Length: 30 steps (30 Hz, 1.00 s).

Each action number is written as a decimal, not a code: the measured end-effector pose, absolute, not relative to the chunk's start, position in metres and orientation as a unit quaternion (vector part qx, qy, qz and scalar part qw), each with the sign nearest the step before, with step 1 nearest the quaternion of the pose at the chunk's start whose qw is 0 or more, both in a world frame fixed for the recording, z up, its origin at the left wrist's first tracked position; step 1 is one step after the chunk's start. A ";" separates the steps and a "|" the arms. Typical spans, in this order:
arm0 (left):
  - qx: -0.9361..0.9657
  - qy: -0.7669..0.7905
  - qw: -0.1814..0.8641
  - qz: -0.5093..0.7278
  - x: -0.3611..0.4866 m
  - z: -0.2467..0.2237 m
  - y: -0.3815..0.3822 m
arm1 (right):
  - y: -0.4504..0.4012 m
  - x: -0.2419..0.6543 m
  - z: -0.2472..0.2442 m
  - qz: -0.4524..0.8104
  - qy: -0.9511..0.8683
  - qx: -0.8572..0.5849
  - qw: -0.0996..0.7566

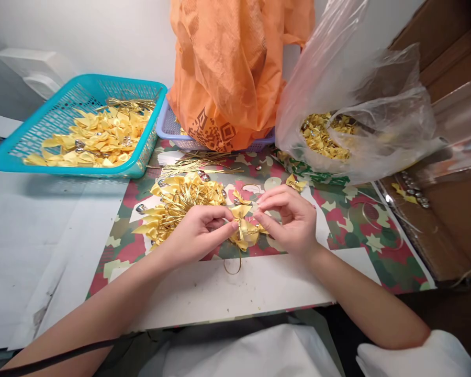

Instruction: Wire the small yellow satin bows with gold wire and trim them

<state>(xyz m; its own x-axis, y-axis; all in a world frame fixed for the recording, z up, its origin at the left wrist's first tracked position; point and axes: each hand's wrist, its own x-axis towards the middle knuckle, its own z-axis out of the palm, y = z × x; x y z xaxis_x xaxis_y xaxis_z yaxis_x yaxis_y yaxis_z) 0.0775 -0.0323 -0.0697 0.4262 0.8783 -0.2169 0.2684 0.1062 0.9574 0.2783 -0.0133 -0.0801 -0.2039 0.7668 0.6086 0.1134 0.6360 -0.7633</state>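
Between thumb and forefinger, my left hand [204,228] pinches a yellow ribbon bow [241,213] with a thin gold tie at its middle. My right hand [288,217] is close by on the right, thumb and fingertips drawn nearly together; whether anything thin sits between them is too small to make out. Below the fingers hangs a loop of gold wire [232,267]. More yellow bows lie just under the held one. A heap of finished-looking bows with gold twist ties [184,201] and silver beads spreads left of my left hand.
A teal basket [141,152] of yellow bows stands at the back left. Behind the heap are loose gold ties [198,165], a purple basket [167,128] and an orange bag [227,68]. A clear plastic bag [396,120] holding bows is at right, beside cardboard [455,209].
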 end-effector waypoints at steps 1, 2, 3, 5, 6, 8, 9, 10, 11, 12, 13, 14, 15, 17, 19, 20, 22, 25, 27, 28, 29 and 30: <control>0.613 0.467 0.580 0.263 0.077 -0.069 -0.032 | -0.011 0.283 -0.078 0.282 -0.730 -0.311 0.539; 0.612 0.468 0.580 0.265 0.077 -0.069 -0.032 | -0.008 0.289 -0.074 0.264 -0.747 -0.325 0.516; 0.611 0.469 0.580 0.267 0.077 -0.069 -0.032 | -0.006 0.298 -0.071 0.242 -0.766 -0.350 0.482; 0.608 0.469 0.581 0.268 0.077 -0.068 -0.033 | -0.001 0.318 -0.063 0.197 -0.807 -0.431 0.353; 0.607 0.469 0.582 0.268 0.077 -0.067 -0.033 | 0.001 0.329 -0.060 0.173 -0.821 -0.478 0.261; 0.607 0.468 0.584 0.267 0.077 -0.067 -0.033 | 0.004 0.348 -0.057 0.117 -0.812 -0.559 0.116; 0.609 0.468 0.583 0.266 0.076 -0.067 -0.033 | 0.006 0.354 -0.057 0.095 -0.803 -0.585 0.068; 0.611 0.468 0.581 0.266 0.076 -0.067 -0.033 | 0.007 0.358 -0.058 0.080 -0.794 -0.601 0.037; 0.614 0.468 0.578 0.265 0.076 -0.067 -0.033 | 0.008 0.359 -0.059 0.073 -0.791 -0.607 0.018; 0.617 0.468 0.575 0.264 0.076 -0.067 -0.033 | 0.009 0.359 -0.061 0.072 -0.793 -0.605 0.009; 0.621 0.468 0.572 0.264 0.075 -0.067 -0.033 | 0.010 0.358 -0.063 0.074 -0.797 -0.599 0.007; 0.625 0.467 0.567 0.265 0.075 -0.068 -0.033 | 0.011 0.355 -0.065 0.075 -0.803 -0.592 0.010; 0.629 0.465 0.562 0.268 0.075 -0.068 -0.033 | 0.012 0.353 -0.067 0.075 -0.809 -0.583 0.017; 0.638 0.463 0.550 0.275 0.075 -0.069 -0.033 | 0.013 0.348 -0.071 0.078 -0.820 -0.565 0.038; 0.645 0.462 0.540 0.282 0.076 -0.069 -0.034 | 0.012 0.343 -0.073 0.101 -0.824 -0.553 0.075; 0.647 0.461 0.537 0.284 0.076 -0.068 -0.034 | 0.010 0.340 -0.073 0.130 -0.820 -0.547 0.104; 0.645 0.460 0.539 0.285 0.076 -0.067 -0.034 | 0.004 0.334 -0.073 0.232 -0.791 -0.534 0.190; 0.644 0.466 0.536 0.285 0.078 -0.065 -0.034 | -0.006 0.321 -0.073 0.416 -0.705 -0.475 0.323; 0.651 0.470 0.521 0.288 0.080 -0.064 -0.033 | -0.011 0.313 -0.075 0.497 -0.659 -0.444 0.348; 0.657 0.472 0.511 0.291 0.081 -0.064 -0.033 | -0.012 0.309 -0.077 0.526 -0.644 -0.438 0.343; 0.663 0.473 0.501 0.294 0.082 -0.063 -0.033 | -0.013 0.307 -0.079 0.550 -0.628 -0.439 0.332; 0.669 0.474 0.490 0.298 0.083 -0.063 -0.032 | -0.013 0.304 -0.081 0.573 -0.612 -0.443 0.318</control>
<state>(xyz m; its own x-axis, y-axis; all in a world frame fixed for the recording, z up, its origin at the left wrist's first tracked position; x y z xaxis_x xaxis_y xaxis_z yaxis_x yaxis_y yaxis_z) 0.0828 -0.0325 -0.0635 0.3733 0.9254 -0.0660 0.3421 -0.0712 0.9370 0.3044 -0.0134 -0.0814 -0.4059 0.9062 -0.1185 0.1787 -0.0484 -0.9827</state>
